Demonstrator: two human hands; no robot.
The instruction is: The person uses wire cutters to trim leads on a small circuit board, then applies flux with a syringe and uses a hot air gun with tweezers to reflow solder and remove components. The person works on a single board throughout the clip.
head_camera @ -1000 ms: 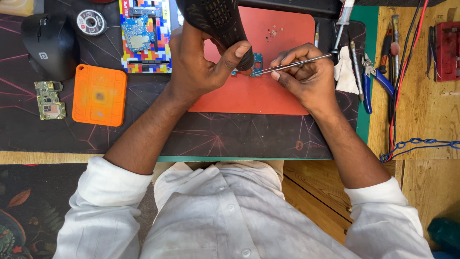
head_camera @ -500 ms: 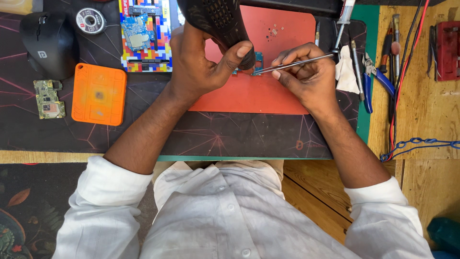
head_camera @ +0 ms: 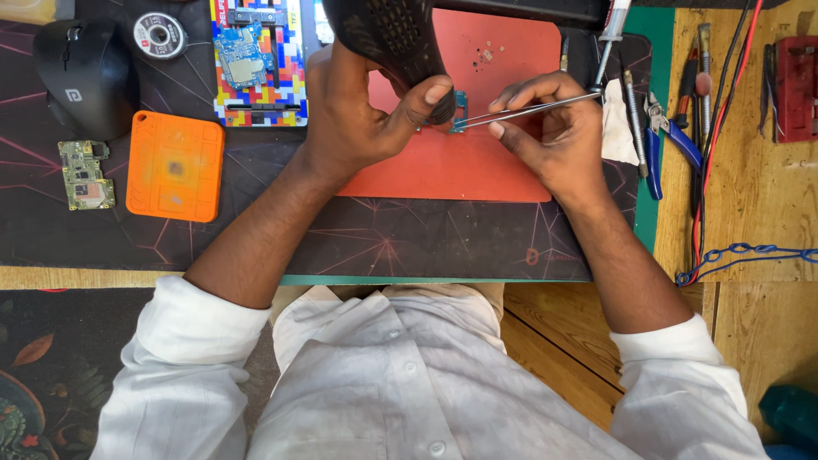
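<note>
Since earlier: nothing moved. Left hand [head_camera: 358,119] grips black tool [head_camera: 396,43]; right hand [head_camera: 554,136] pinches tweezers [head_camera: 520,112] shut.

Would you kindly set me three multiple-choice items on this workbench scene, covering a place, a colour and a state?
1. Where does the orange pad lie?
A. Left of the left hand
B. Under the tweezers
C. On the bare wood

2. What colour is the mat beneath the hands?
A. Green
B. Red
C. White

3. How does the right hand stand?
A. Flat and empty
B. Off the table
C. Pinching tweezers

Answers: 1 A, it lies on the dark mat beside the mouse; 2 B, red shows between the hands; 3 C, fingers close round the tweezers.
</note>
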